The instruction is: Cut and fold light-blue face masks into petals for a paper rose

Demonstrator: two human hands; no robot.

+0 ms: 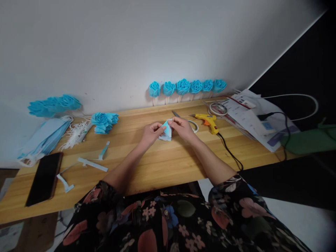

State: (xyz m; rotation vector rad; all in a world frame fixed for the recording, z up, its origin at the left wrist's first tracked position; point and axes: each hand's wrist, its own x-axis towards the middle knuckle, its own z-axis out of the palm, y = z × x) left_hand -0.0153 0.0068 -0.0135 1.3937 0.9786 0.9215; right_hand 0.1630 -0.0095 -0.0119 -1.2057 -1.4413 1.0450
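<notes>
Wooden table (128,129) against pale wall (118,52); blue flowers (183,86) line its back edge. Folded blue piece (167,132) near table's middle, between person's hands: left hand (151,134) pinches its left side, right hand (181,127) its upper right. Folded tip points toward wall; visible long axis runs roughly wall to person, partly finger-covered. Glue gun (208,121) near right hand, cut strips (94,164) farther left. Bare wood between hands and front edge.
</notes>
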